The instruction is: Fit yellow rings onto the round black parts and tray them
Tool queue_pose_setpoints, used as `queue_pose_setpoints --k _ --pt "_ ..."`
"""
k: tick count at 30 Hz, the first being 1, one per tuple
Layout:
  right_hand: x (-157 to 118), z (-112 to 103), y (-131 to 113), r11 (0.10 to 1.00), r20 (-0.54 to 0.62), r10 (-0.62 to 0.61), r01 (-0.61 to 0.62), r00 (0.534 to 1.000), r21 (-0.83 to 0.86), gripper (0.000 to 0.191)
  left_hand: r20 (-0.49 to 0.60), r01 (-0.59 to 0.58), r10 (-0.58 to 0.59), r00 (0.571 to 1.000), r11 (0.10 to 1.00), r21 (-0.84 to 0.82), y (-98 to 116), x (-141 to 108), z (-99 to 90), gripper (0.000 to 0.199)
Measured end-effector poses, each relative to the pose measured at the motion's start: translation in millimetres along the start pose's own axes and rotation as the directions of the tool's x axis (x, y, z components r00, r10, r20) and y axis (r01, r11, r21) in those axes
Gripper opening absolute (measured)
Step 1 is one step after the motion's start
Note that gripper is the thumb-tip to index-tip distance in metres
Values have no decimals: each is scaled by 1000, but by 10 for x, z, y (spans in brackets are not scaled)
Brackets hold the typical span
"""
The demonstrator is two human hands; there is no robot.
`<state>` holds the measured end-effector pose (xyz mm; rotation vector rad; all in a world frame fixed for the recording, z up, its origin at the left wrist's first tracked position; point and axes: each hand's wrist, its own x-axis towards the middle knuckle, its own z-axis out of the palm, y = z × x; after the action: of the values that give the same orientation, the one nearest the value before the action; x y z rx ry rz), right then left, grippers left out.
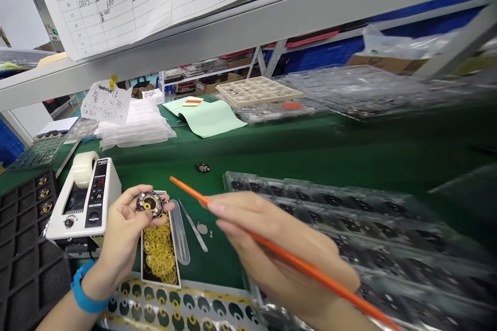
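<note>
My left hand (122, 225), a blue band at its wrist, pinches a round black part (149, 204) with a yellow ring and small light pads on its face. Closed round a thin orange stick (189, 190), my right hand (281, 217) is slightly blurred. The stick's tip points up and left, apart from the round part. Under my left hand lies an open white box (160, 258) of yellow rings. Beside it are a long clear plastic lid (180, 235) and metal tweezers (194, 227). Another round black part (202, 167) rests on the green mat.
A white tape dispenser (87, 207) stands left, beside a black compartment tray (27, 238). Clear trays of dark parts (349, 217) fill the right. A sheet of die-cut stickers (174, 305) lies in front. Behind are a beige tray (260, 90), green paper (212, 118) and a shelf beam (233, 31).
</note>
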<state>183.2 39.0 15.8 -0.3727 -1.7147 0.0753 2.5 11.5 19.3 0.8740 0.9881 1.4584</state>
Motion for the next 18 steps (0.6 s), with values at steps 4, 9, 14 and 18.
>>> queue_pose_setpoints --k 4,9,14,18 --pt "12 -1 32 983 -81 182 -180 980 28 29 49 -46 44 998 998 46 -7 -40 13 24" --pt "-6 31 17 972 -17 233 -232 972 20 21 75 -155 146 986 980 125 -21 -66 41 14" --pt "-22 21 -3 970 27 237 -238 971 50 21 56 -224 218 974 959 175 -29 -68 53 11" --pt "-53 36 -5 979 38 205 -205 978 -10 23 57 -247 240 969 951 188 -46 -63 42 10"
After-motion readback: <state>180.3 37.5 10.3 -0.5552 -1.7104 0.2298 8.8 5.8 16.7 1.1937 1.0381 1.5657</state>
